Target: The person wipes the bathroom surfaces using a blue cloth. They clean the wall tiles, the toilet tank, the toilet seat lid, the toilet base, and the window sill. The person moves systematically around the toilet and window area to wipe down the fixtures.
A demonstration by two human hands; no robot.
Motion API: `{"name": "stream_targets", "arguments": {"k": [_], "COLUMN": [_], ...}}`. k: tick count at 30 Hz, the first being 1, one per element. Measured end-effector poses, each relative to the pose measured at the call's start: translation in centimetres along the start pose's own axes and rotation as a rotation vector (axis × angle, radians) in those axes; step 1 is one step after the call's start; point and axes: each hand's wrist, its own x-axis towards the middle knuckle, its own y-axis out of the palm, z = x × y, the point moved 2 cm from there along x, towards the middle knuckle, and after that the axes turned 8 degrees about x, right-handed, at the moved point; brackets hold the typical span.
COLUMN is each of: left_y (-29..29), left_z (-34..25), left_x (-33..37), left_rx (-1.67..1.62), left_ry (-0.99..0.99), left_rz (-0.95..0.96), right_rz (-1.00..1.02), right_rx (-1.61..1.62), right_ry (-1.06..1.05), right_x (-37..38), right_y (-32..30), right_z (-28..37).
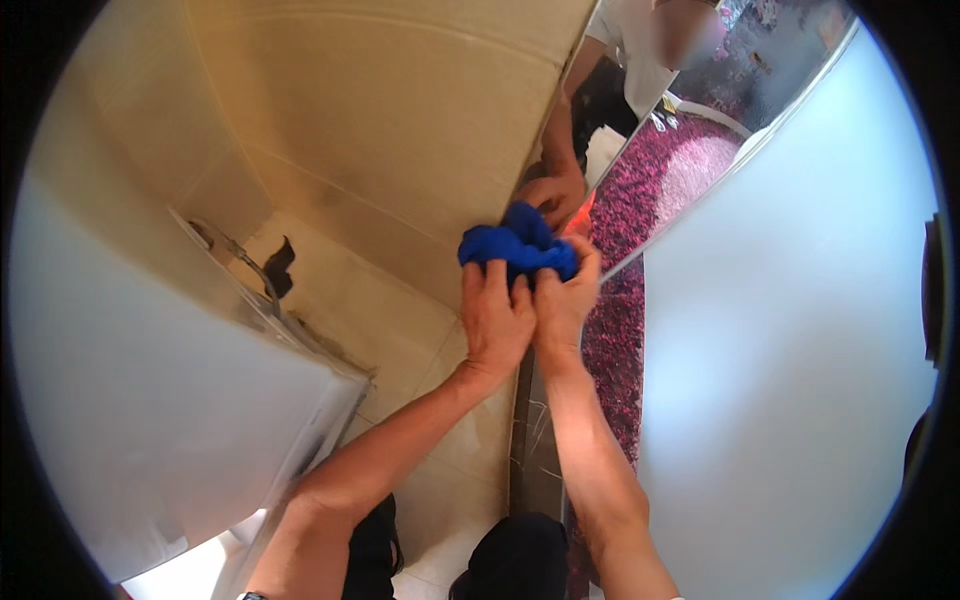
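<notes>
A bunched blue cloth (pixel 512 246) is gripped in both my hands at the edge between the beige tiled wall and a mirror-like panel (pixel 600 150). The fingers of my left hand (pixel 495 325) are bent over the near side of the cloth. My right hand (pixel 567 295), close beside the left, holds the cloth's right end with the thumb and fingers curled on it. Reflected in the panel are an arm, a hand and part of the cloth. Some of my fingertips are hidden in the cloth's folds.
Beige tiles cover the wall (pixel 380 110) and floor (pixel 440 470). At left stands a white appliance-like box (pixel 180 400), with a thin hose (pixel 255 265) and a dark scrap (pixel 280 268) behind it. A large pale panel (pixel 780 330) rises at right, beside a purple-pink shaggy rug (pixel 613 370).
</notes>
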Motion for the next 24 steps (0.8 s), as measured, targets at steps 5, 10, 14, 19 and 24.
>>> {"name": "stream_targets", "arguments": {"k": [5, 10, 14, 19, 24], "left_y": [-5.0, -4.7, -3.9, -4.9, -7.1], "left_z": [-10.5, -11.9, -9.5, -11.1, -18.9], "left_x": [6.4, 5.5, 3.5, 4.5, 9.3], "left_rx": [-0.134, -0.118, -0.063, -0.022, -0.060], "left_ry": [0.384, 0.380, 0.330, 0.279, 0.519], "left_rz": [-0.164, -0.187, -0.060, -0.026, -0.282], "right_rz": [-0.100, 0.005, 0.142, 0.158, 0.052], "right_rx": [0.331, 0.215, 0.320, 0.451, 0.275], "right_ry": [-0.369, -0.321, -0.029, 0.028, -0.367], "right_x": [4.4, 4.0, 2.0, 1.7, 6.9], "right_y": [-0.2, -2.0, -2.1, -1.7, -2.8], "right_z": [11.4, 11.2, 6.8, 8.6, 17.8]}}
